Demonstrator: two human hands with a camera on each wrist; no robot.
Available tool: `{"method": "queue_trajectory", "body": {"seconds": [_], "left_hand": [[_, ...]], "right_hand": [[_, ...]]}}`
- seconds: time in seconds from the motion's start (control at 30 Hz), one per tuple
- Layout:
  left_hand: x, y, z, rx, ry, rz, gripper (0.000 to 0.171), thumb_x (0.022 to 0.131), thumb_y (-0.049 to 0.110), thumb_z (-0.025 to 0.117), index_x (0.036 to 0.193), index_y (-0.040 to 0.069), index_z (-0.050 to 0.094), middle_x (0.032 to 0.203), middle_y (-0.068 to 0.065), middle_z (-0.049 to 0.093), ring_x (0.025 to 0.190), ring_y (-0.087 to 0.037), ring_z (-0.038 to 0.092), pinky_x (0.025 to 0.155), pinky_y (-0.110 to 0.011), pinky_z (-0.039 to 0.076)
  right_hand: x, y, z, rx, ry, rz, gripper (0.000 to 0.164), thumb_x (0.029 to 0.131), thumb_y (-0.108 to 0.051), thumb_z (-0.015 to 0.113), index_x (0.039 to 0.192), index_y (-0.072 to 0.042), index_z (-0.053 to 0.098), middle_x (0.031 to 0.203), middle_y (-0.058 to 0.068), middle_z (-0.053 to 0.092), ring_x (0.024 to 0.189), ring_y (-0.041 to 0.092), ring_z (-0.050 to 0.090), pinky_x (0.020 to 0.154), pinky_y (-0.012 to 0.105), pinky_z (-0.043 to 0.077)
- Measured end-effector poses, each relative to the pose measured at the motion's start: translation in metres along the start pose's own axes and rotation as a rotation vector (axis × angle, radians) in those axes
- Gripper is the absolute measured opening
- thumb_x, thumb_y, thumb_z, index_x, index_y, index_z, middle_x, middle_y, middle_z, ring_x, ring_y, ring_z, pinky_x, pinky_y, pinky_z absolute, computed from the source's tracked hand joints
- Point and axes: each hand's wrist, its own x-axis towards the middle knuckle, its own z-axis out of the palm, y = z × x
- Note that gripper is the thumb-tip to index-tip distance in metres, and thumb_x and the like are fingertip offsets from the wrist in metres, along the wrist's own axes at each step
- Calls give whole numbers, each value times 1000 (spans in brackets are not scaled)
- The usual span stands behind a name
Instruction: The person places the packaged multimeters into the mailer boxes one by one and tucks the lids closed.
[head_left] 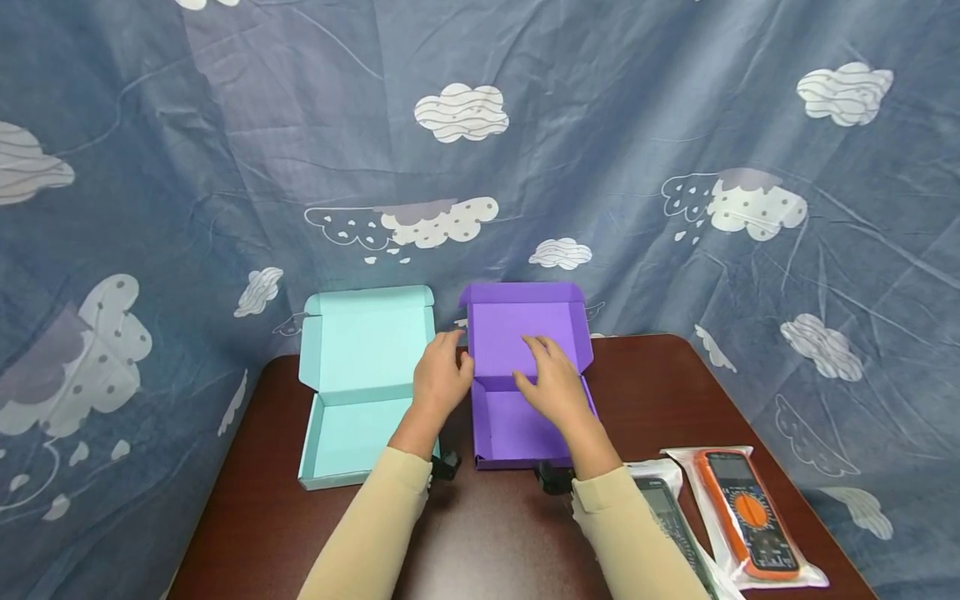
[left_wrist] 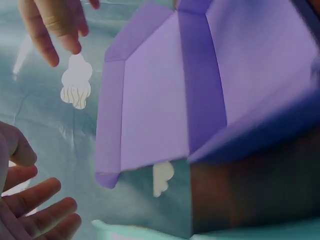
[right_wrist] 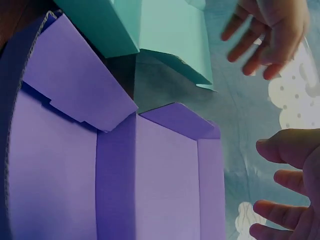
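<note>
hovering above a brown table (head_left: 480,542), two bare hands in cream sleeves (head_left: 371,525) reach forward from the lower edge of the head view. the left hand (head_left: 441,379) hangs near the inner side of a turquoise box (head_left: 360,396), beside the gap between the two boxes; its fingers are extended and relaxed, the thumb set apart. the right hand (head_left: 557,385) hangs over a purple box (head_left: 502,358), its fingers loosely spread and uncurled. a dark device (head_left: 553,477) shows at the right wrist.

the boxes stand side by side on the table, purple to the right of turquoise, a narrow strip of tabletop between them. each has its lid raised at the back, with folded flaps along the lid's edges, so that the inside faces the person. in the right wrist view, a notched side panel (right_wrist: 80,75) rises within the purple box.

at the right, an orange multimeter (head_left: 750,512) lies in clear wrapping (head_left: 812,575); beside it lies a dark meter (head_left: 670,510), also wrapped and partly hidden by the right forearm. behind the table hangs a blue cloth backdrop (head_left: 585,150) printed with white clouds (head_left: 461,112).
</note>
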Motion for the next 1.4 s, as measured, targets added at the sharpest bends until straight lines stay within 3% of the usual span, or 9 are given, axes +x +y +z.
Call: {"method": "queue_trajectory", "body": {"seconds": [0.13,0.37,0.57,0.8,1.0,1.23,1.4], "left_hand": [[-8,0,10,-75,10,-62,33,95,9,63,127,0,66,113,-16,67,100,-32,65,84,-47,53],[-20,-3,24,-120,11,-156,32,94,7,64,125,-2,66,110,-16,67,101,-32,66,87,-47,53],[-31,-3,33,-171,-47,-233,36,92,7,64,126,-5,63,112,-19,66,101,-35,66,86,-49,53],[-43,-8,45,-120,-124,-320,43,94,10,65,133,-7,59,120,-23,63,105,-38,65,88,-49,53],[-50,-7,51,-105,-192,-357,50,94,12,66,136,-12,54,122,-28,61,110,-43,64,91,-52,53],[-57,-8,61,-48,-257,-369,46,93,6,67,133,-14,55,115,-29,61,104,-43,65,87,-52,55],[-57,-8,69,-17,-323,-377,59,94,4,67,146,-13,44,127,-32,59,109,-44,64,91,-53,53]], "right_hand": [[-12,5,0,29,7,33,64,89,-19,75,146,-1,53,142,25,52,130,45,51,107,59,39],[-36,16,3,40,-43,140,64,92,-22,73,148,-3,51,147,25,48,135,45,47,108,60,38],[-56,26,0,8,-12,149,61,90,-21,75,144,-1,54,142,26,52,132,45,50,104,62,40],[-76,32,-7,-15,25,151,60,87,-17,78,140,1,58,138,29,54,127,48,53,101,62,42],[-92,45,-13,-37,-16,252,62,89,-18,76,145,-1,54,143,27,50,126,48,54,99,62,43],[-114,63,-23,-67,-44,350,65,89,-17,75,146,1,50,143,30,48,126,52,52,100,64,42],[-125,72,-32,-108,-98,426,71,87,-19,77,148,3,46,141,35,47,125,56,50,99,67,41]]}}
